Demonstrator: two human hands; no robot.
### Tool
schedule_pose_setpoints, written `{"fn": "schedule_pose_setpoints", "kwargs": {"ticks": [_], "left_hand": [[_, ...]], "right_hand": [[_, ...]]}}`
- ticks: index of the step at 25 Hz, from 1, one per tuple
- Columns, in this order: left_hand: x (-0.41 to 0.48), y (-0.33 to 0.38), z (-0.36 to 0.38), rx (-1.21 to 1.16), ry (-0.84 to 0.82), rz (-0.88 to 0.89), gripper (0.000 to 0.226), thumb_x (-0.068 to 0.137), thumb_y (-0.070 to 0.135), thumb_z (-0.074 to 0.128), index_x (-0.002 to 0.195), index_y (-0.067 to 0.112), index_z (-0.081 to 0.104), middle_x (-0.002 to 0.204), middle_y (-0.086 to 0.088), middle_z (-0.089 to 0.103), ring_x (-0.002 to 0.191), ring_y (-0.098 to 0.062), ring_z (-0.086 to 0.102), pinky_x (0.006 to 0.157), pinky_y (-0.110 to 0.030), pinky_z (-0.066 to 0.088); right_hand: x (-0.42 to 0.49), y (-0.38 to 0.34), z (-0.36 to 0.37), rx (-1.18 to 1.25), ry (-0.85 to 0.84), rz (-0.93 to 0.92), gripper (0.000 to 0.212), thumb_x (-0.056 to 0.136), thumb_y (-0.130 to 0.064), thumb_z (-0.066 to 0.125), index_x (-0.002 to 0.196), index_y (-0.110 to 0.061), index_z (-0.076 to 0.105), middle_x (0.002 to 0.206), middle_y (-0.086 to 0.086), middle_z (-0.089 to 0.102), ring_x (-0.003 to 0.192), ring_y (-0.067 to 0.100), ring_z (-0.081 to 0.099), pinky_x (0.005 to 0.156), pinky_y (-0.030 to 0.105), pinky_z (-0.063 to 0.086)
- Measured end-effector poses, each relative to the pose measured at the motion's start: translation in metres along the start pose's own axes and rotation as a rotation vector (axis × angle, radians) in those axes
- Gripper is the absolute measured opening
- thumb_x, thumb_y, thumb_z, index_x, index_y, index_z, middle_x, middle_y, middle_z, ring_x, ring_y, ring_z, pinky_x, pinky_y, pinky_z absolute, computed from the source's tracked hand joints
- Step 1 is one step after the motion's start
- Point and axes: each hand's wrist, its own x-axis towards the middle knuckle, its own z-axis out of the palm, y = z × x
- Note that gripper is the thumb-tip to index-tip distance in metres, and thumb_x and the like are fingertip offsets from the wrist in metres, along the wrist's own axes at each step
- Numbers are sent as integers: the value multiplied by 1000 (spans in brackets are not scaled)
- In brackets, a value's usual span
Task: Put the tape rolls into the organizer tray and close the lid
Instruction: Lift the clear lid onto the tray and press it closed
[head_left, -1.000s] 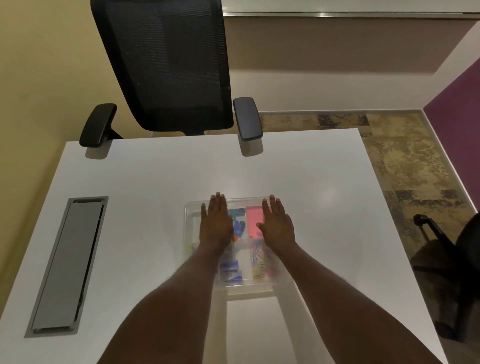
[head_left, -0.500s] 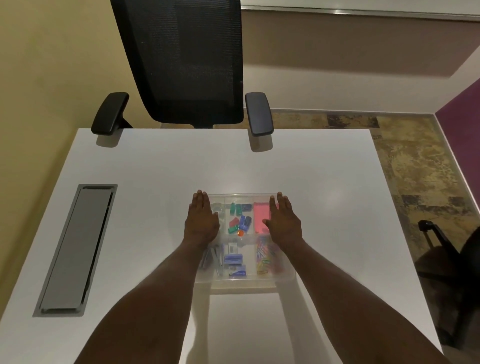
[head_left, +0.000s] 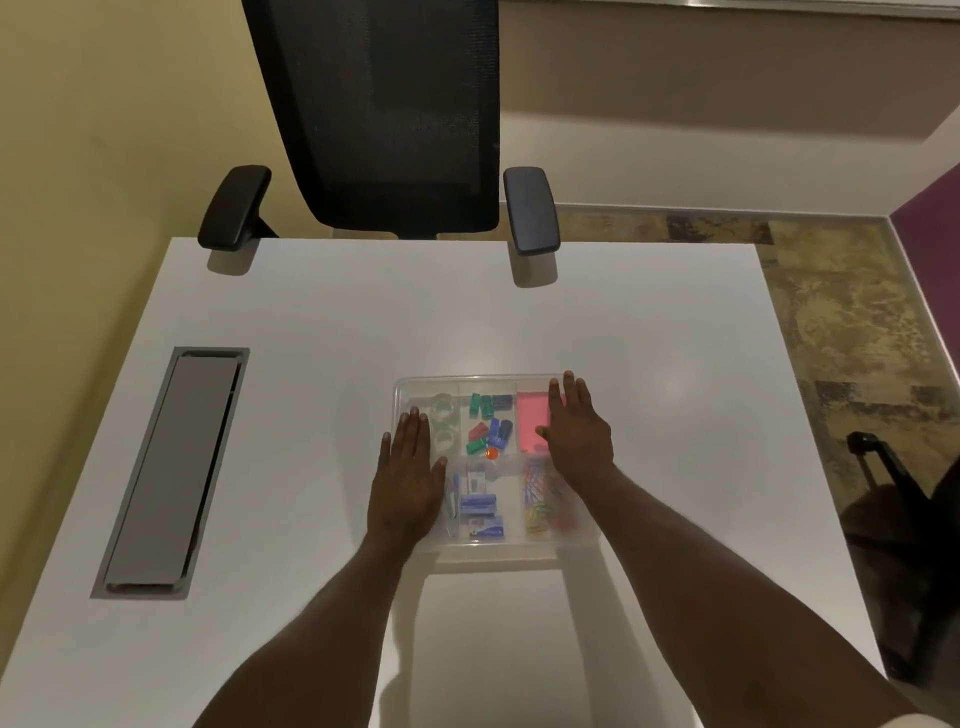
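A clear organizer tray (head_left: 488, 380) sits on the white table with its transparent lid lying flat over it. Two clear tape rolls (head_left: 443, 421) lie in its far-left compartment. Other compartments hold coloured clips, a pink pad, blue boxes and paper clips. My left hand (head_left: 408, 478) lies flat, palm down, on the lid's left side. My right hand (head_left: 574, 431) lies flat on the right side, over the pink pad. Both hands hold nothing, fingers stretched out.
A black mesh office chair (head_left: 384, 119) stands at the table's far edge, armrests over the tabletop. A grey cable hatch (head_left: 171, 473) is set into the table at the left. A dark chair base (head_left: 893, 493) stands on the floor at the right.
Both hands have slid apart from the middle of the lid toward its left and right sides. The left hand has drawn back toward me. The camera view shifted a little.
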Motion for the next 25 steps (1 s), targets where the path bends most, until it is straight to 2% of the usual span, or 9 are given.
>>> {"fn": "schedule_pose_setpoints", "kwargs": {"ticks": [5, 10, 13, 16, 19, 23, 25], "left_hand": [[-30, 5, 20, 54, 81, -24, 63, 110, 39, 30, 164, 13, 12, 173, -3, 13, 161, -16, 5, 131, -49, 13], [-30, 5, 24, 53, 94, -33, 64, 109, 42, 28, 164, 14, 11, 173, -2, 12, 161, -16, 4, 130, -49, 14], [-29, 6, 25, 55, 99, -46, 65, 108, 45, 23, 164, 14, 12, 173, -1, 12, 161, -16, 5, 130, -49, 15], [-29, 6, 25, 56, 100, -62, 65, 108, 46, 21, 164, 15, 11, 173, -1, 12, 161, -16, 5, 130, -50, 17], [-29, 6, 26, 47, 97, -43, 68, 107, 53, 11, 164, 16, 11, 173, 0, 12, 160, -17, 6, 130, -49, 15], [-30, 6, 26, 45, 102, -33, 69, 107, 55, 8, 164, 17, 10, 173, 1, 11, 161, -16, 4, 131, -48, 14], [-30, 5, 28, 58, 103, -33, 68, 107, 53, 11, 164, 17, 9, 173, 0, 11, 161, -15, 3, 131, -48, 13]], "right_hand": [[-2, 1, 3, 27, 5, 1, 85, 101, -46, 54, 163, -15, 4, 171, 7, -2, 158, 25, 0, 105, 42, 49], [-1, 2, 5, 19, 1, 1, 84, 102, -48, 50, 163, -16, 2, 171, 6, -5, 158, 25, -4, 104, 41, 50], [-7, 2, 21, 119, 82, -9, 75, 106, -41, 46, 162, -12, 5, 171, 9, -2, 158, 26, -3, 107, 43, 51], [-43, 1, 59, 216, 254, -38, 59, 111, -35, 28, 160, -3, 19, 168, 15, 15, 157, 30, 12, 118, 51, 37], [-75, 5, 90, 245, 323, -84, 62, 111, -41, 14, 160, -4, 19, 169, 13, 17, 157, 27, 13, 124, 51, 25], [-76, 9, 94, 328, 342, -69, 63, 109, -43, 19, 161, -8, 19, 169, 8, 18, 158, 21, 10, 125, 48, 25], [-79, 7, 95, 417, 383, -49, 62, 106, -37, 33, 160, -9, 25, 167, 7, 25, 157, 20, 16, 125, 48, 26]]}}
